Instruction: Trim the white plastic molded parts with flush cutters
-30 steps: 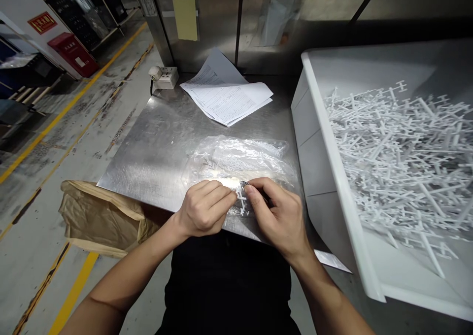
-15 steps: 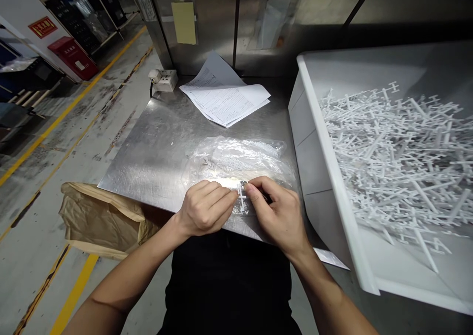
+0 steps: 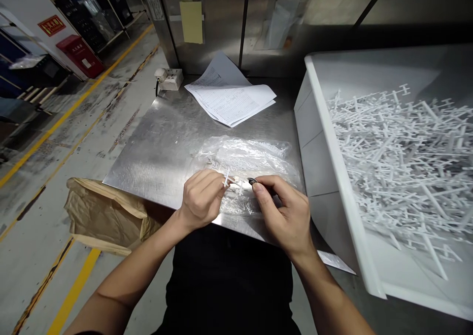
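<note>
My left hand (image 3: 203, 198) pinches a small white branched plastic piece (image 3: 226, 178) above the front part of the metal table. Just to its right, my right hand (image 3: 283, 211) is closed around a small dark tool (image 3: 252, 181), whose tip pokes out past the thumb. A gap separates the two hands. Under and behind them lies a clear plastic bag (image 3: 254, 152) with small white pieces in or on it. Most of the tool is hidden by my right fingers.
A large white bin (image 3: 327, 123) heaped with white branched pieces (image 3: 410, 162) stands at the right. Folded printed sheets (image 3: 232, 98) and a power socket (image 3: 172, 80) lie at the back of the metal table (image 3: 148, 152). An open brown paper bag (image 3: 105, 221) sits at the lower left.
My hands have moved apart. The white piece has turned from hanging downward between them to tilting in my left fingers. More of the dark tool's tip shows. The whole view has shifted slightly.
</note>
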The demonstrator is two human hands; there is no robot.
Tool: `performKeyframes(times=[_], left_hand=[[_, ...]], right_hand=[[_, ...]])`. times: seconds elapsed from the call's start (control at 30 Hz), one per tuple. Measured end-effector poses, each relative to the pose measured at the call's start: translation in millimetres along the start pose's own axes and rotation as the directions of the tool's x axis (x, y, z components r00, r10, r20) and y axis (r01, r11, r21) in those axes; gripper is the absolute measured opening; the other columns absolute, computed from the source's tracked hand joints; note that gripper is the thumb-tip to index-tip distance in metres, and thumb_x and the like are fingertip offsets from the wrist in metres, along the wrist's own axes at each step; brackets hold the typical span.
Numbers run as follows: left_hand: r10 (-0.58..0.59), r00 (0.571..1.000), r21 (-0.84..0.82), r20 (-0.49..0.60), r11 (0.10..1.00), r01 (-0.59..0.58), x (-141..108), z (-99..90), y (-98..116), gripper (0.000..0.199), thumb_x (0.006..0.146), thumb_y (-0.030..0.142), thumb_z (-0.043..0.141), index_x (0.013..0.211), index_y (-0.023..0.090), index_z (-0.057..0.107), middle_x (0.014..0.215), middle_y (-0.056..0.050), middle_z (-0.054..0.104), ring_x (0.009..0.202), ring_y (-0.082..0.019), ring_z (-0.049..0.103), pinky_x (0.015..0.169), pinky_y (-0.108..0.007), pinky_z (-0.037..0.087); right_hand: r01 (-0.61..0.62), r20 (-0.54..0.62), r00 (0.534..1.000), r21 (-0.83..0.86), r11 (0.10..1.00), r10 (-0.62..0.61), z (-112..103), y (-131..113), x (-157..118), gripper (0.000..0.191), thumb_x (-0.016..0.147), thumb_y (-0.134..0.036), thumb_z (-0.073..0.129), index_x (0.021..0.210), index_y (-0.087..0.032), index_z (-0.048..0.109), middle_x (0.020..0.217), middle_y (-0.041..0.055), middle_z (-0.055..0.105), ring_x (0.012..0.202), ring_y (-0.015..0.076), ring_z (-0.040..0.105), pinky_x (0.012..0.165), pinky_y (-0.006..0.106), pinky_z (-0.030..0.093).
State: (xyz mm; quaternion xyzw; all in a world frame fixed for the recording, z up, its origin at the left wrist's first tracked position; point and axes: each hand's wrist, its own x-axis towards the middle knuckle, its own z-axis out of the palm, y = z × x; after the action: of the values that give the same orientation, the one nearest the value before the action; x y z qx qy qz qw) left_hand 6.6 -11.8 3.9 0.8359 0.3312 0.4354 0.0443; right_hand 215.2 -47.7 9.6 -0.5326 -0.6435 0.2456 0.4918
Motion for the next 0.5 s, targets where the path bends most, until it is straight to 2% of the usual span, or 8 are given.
performKeyframes(times=[0.13, 0.5], left_hand=[[-0.092, 0.996, -0.117, 0.008, 0.989, 0.093, 3.1, -3.2, -1.4, 0.016, 0.109, 0.008, 0.055, 0.101, 0.017, 0.067, 0.084, -0.003, 0.071, 0.079, -0.016, 0.067, 0.074, -0.032, 0.055], [-0.047, 0.999, -0.116, 0.025, 0.992, 0.050, 0.4, -2.2, -4.2, 0.016, 0.107, 0.008, 0.055, 0.099, 0.018, 0.065, 0.082, -0.003, 0.070, 0.078, -0.017, 0.064, 0.074, -0.032, 0.053]], right_hand=[[0.067, 0.034, 0.997, 0.014, 0.998, -0.067, 0.2, 0.9, 0.3, 0.009, 0.109, -0.027, 0.065, 0.105, -0.025, 0.073, 0.094, 0.0020, 0.077, 0.084, 0.0207, 0.072, 0.079, 0.036, 0.056], [0.151, 0.113, 0.982, -0.001, 0.988, -0.150, 0.9, -1.6, 0.7, 0.008, 0.110, -0.021, 0.064, 0.105, -0.022, 0.070, 0.092, 0.0030, 0.073, 0.081, 0.0183, 0.068, 0.075, 0.033, 0.051]])
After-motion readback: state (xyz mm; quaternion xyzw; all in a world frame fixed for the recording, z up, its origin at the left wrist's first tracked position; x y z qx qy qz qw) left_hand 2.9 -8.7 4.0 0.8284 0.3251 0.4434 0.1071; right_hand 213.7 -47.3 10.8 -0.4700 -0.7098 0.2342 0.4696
